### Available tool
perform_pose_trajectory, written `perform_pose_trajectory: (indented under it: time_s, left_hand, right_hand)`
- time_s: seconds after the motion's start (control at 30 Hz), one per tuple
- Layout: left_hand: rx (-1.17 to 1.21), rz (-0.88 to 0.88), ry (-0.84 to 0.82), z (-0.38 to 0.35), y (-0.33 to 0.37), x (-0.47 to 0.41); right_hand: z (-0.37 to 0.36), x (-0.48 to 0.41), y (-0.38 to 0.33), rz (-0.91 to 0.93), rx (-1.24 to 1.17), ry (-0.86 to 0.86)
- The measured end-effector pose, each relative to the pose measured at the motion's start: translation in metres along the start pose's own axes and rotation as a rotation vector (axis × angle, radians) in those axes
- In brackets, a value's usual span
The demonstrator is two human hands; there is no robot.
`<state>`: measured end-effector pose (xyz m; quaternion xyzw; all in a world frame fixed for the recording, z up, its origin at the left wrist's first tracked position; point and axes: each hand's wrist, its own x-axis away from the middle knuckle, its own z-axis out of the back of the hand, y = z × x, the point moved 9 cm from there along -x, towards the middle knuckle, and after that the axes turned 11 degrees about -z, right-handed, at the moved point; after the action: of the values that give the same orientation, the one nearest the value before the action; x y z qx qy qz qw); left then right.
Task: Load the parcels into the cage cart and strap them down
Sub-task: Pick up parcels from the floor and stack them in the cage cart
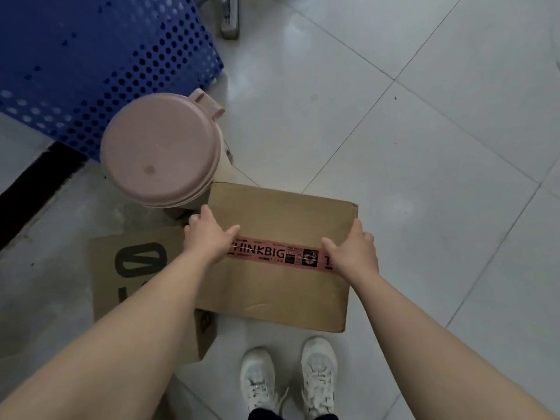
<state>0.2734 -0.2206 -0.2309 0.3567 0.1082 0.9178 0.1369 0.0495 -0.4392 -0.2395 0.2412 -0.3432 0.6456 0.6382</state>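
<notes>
Pickup step, it seems: beside the bin (160, 150), left hand (209, 234) and right hand (351, 253) clasp the box's (272, 213) opposite edges, ready for a level lift.

Matt brown cardboard box (272, 213) sealed with glossy pink tape (272, 254). Smooth matt plastic bin (157, 150) at 10 o'clock, perforated blue panel (91, 56) at 11. Glossy floor tiles (424, 147).

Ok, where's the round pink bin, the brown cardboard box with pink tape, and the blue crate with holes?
round pink bin (160, 150): head view, centre of lid.
brown cardboard box with pink tape (281, 213): head view, bare top face.
blue crate with holes (91, 56): head view, perforated side.
</notes>
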Motion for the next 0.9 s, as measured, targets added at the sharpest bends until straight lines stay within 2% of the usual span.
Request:
perform_pose_trajectory:
  time_s: [0.17, 0.37, 0.5, 0.7, 0.9]
  left_hand:
    - [0.153, 0.050, 0.011, -0.020, -0.011, -0.029]
    - [0.216, 0.109, 0.093, -0.015, -0.006, 0.014]
    - [0.318, 0.138, 0.138, 0.011, -0.006, 0.069]
    - [0.525, 0.226, 0.216, 0.078, -0.003, 0.168]
    - [0.654, 0.226, 0.306, 0.157, 0.011, 0.264]
  right_hand:
    - [-0.020, -0.032, 0.004, -0.050, -0.206, -0.039]
    - [-0.002, -0.003, 0.022, -0.088, -0.305, 0.020]
    - [0.034, 0.047, 0.035, -0.097, -0.429, 0.047]
    - [0.094, 0.147, 0.047, -0.225, -0.641, 0.061]
    - [0.135, 0.247, 0.059, -0.309, -0.669, 0.000]
